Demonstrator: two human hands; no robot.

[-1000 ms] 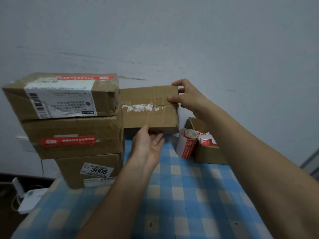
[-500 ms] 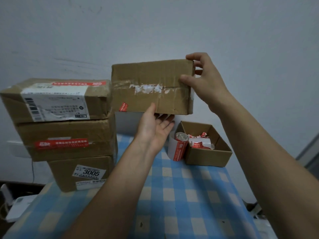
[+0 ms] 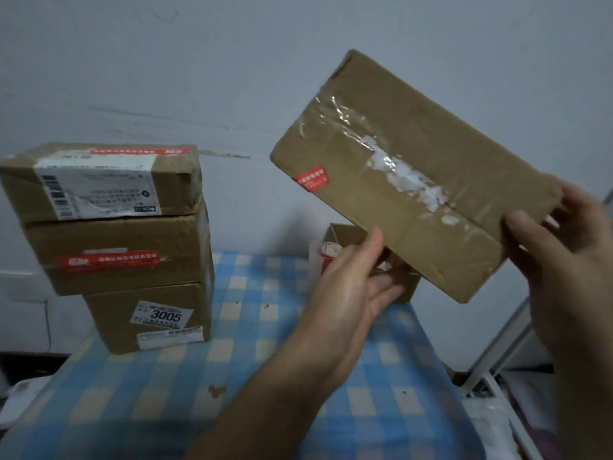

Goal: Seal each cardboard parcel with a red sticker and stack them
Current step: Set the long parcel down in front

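The right hand (image 3: 564, 270) grips the lower right end of a cardboard parcel (image 3: 447, 134), with the thumb curled onto its front face and the fingers hidden behind. The left hand (image 3: 351, 287), fingers stretched nearly straight, lies beneath the parcel's lower edge, thumb against it. The parcel is held in the air above the counter (image 3: 265, 376), tilted with its left end raised. A small red sticker (image 3: 310, 178) sits near that end, beside torn label remnants (image 3: 408, 177) under clear tape. Behind the left hand are an open box (image 3: 345, 232) and a sticker roll (image 3: 326, 260). At left, a stack of three parcels (image 3: 122, 250) stands on the blue-checked counter.
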